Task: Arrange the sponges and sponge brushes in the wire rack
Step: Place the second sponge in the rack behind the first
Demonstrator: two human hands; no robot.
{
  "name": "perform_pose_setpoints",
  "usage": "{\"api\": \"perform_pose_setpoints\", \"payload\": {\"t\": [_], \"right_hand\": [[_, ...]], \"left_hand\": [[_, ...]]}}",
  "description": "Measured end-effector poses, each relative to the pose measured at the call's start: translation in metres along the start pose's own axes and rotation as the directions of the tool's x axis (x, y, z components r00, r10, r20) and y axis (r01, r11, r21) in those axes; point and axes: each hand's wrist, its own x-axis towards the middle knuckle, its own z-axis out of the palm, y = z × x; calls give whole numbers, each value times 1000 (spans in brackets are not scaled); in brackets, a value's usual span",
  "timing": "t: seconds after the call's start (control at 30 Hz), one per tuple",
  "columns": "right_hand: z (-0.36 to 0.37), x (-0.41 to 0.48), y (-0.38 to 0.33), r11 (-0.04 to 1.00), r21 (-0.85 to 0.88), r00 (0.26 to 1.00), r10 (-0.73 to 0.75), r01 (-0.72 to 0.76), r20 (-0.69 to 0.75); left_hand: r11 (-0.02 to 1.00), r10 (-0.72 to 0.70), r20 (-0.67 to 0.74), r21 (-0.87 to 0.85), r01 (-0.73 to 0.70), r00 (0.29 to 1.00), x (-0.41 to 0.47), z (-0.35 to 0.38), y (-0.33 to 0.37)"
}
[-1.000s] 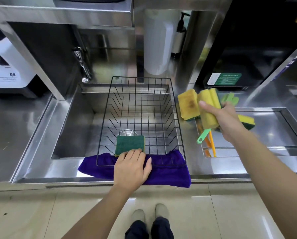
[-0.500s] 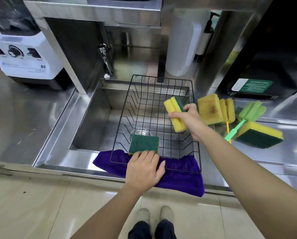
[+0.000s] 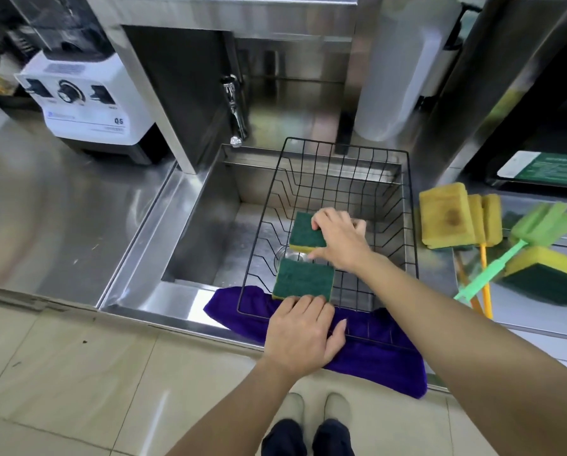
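Note:
A black wire rack (image 3: 410,209) spans the sink, its front edge on a purple cloth (image 3: 384,357). Inside, at the front, a green-and-yellow sponge (image 3: 303,278) stands on edge, green face toward me. My left hand (image 3: 303,332) rests against the rack's front rim just below that sponge, fingers together. My right hand (image 3: 339,240) reaches into the rack and grips a second green-and-yellow sponge (image 3: 305,232) right behind the first. Right of the rack lie a worn yellow sponge (image 3: 443,215), yellow sponge brushes (image 3: 484,218), a green sponge brush (image 3: 538,228) and another green-and-yellow sponge (image 3: 545,274).
The steel sink (image 3: 206,232) lies under the rack, with a tap (image 3: 234,110) behind it. A white blender base (image 3: 88,103) stands on the left counter. A white cylinder (image 3: 397,67) stands behind the rack. My shoes (image 3: 315,409) are on the tiled floor.
My right hand carried a sponge from the pile on the right into the rack and now holds it behind the first sponge. My left hand stayed at the rack's front. The view shifted left.

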Motion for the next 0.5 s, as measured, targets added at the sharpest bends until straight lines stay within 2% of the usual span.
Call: {"api": "perform_pose_setpoints", "payload": {"t": [0.17,0.37,0.5], "right_hand": [[10,-2,-4,993,95,989,-84,73,119],[0,-4,6,976,209,965,-108,58,237],[-7,-6,5,991,114,935,-103,68,338]], "left_hand": [[1000,-4,-3,2,4,1000,0,-1,0],[1000,-10,-3,-1,10,1000,0,0,1],[1000,-11,0,-5,11,1000,-1,0,0]]}}
